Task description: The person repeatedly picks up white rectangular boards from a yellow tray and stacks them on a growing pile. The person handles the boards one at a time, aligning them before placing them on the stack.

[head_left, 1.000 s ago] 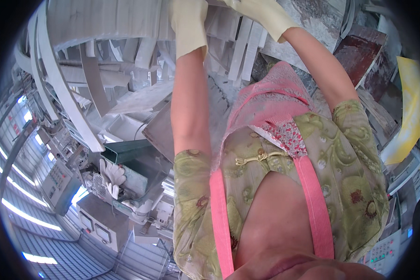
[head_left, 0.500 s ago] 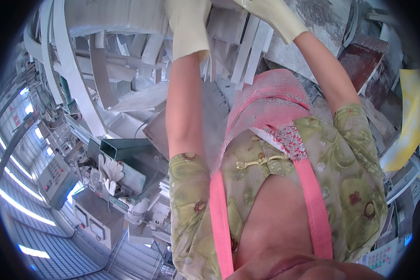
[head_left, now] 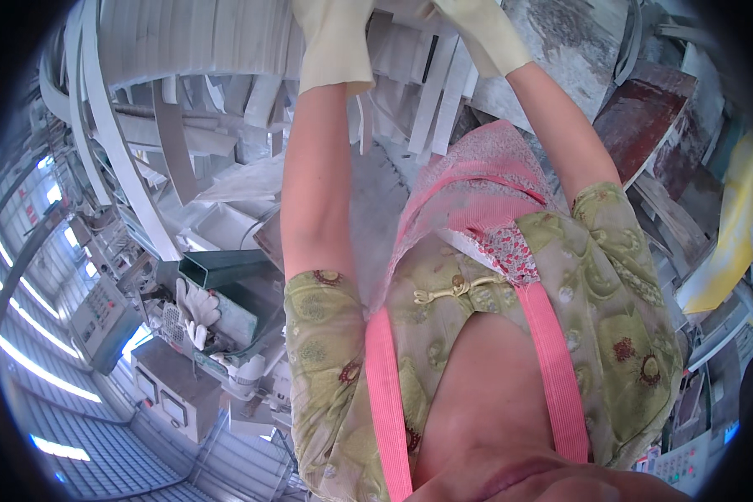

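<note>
Both my arms reach up to the top edge of the head view in cream rubber gloves. My left hand is beside a row of pale, dusty strips; its fingers are cut off by the frame. Toward the right, my right hand is above several narrow light strips that hang down between the two arms. Its fingers run out of the picture too, so whether either hand grips anything is hidden.
Long curved strips hang at the left. Below them are a green rectangular tube, white work gloves and a grey box with gauges. A dusty board, a reddish-brown panel and a yellow sheet are at right.
Both arms and my body have shifted slightly left in the picture. My gloved hands are a little higher, nearer the top edge. No change of grip can be seen.
</note>
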`<state>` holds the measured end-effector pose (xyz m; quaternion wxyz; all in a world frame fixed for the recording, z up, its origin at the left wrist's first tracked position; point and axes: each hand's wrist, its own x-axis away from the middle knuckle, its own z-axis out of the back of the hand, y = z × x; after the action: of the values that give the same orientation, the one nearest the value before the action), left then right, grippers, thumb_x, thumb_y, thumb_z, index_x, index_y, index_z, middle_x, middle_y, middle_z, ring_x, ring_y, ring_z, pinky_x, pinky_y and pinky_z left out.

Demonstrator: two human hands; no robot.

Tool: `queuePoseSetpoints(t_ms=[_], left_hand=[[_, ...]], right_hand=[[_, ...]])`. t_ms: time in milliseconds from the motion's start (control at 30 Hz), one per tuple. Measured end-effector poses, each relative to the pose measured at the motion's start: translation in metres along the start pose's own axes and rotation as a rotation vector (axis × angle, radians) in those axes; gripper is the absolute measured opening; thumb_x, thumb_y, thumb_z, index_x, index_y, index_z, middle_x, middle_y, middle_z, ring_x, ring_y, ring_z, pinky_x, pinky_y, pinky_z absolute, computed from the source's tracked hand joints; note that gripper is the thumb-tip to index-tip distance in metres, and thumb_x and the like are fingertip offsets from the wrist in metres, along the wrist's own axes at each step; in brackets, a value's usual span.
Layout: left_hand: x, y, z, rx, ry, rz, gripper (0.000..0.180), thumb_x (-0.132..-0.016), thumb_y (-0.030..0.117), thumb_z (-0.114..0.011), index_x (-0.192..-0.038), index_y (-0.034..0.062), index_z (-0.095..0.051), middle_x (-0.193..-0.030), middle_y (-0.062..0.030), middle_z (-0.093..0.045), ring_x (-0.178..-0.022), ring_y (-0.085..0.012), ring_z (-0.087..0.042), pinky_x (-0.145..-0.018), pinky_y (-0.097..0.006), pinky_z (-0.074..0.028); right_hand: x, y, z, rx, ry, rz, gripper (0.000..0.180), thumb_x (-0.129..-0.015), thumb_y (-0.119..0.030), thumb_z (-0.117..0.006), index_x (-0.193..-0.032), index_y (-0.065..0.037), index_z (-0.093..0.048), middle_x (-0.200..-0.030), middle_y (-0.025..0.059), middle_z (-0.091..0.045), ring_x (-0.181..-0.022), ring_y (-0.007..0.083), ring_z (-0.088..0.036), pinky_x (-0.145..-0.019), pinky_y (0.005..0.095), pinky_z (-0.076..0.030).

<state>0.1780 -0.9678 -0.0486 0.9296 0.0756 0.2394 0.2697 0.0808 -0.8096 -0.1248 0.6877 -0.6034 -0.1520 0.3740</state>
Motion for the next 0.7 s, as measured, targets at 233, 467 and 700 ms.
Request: queuePoseSetpoints(t_ms=[233,467,700], left_hand=[[-0.017,-0.002,0.013,0.543,-0.378,0.075,0.039,-0.090,0.008,-0.074,-0.125,-0.0026,-0.063,-0.118,-0.0146,-0.071,-0.108,-0.0210,-0.068,-0.093,-0.035,-0.054],[-0.015,0.026,0.049,0.690,-0.326,0.412,0.030,-0.094,0.009,-0.070,-0.122,0.0002,-0.068,-0.105,-0.0086,-0.075,-0.092,-0.0159,-0.069,-0.082,-0.032,-0.057],[0.062,0.043,0.127,0.489,-0.103,0.538,0.032,-0.091,0.018,-0.069,-0.113,-0.0049,-0.064,-0.089,-0.0077,-0.066,-0.076,-0.0163,-0.061,-0.069,-0.031,-0.049]], right_hand=[[0.004,0.018,-0.009,-0.499,-0.068,-0.316,0.030,-0.099,-0.024,-0.069,-0.103,0.005,-0.067,-0.073,0.0078,-0.067,-0.065,0.0182,-0.068,-0.059,0.0309,-0.053],[0.017,0.032,-0.019,-0.034,0.194,0.032,0.061,-0.092,-0.021,-0.076,-0.142,0.001,-0.048,-0.132,0.0209,-0.057,-0.112,0.0297,-0.065,-0.092,0.0395,-0.055],[0.031,0.038,-0.031,0.423,0.206,0.061,0.069,-0.093,-0.030,-0.076,-0.147,-0.004,-0.044,-0.137,0.0251,-0.054,-0.117,0.0378,-0.064,-0.100,0.0434,-0.052]])
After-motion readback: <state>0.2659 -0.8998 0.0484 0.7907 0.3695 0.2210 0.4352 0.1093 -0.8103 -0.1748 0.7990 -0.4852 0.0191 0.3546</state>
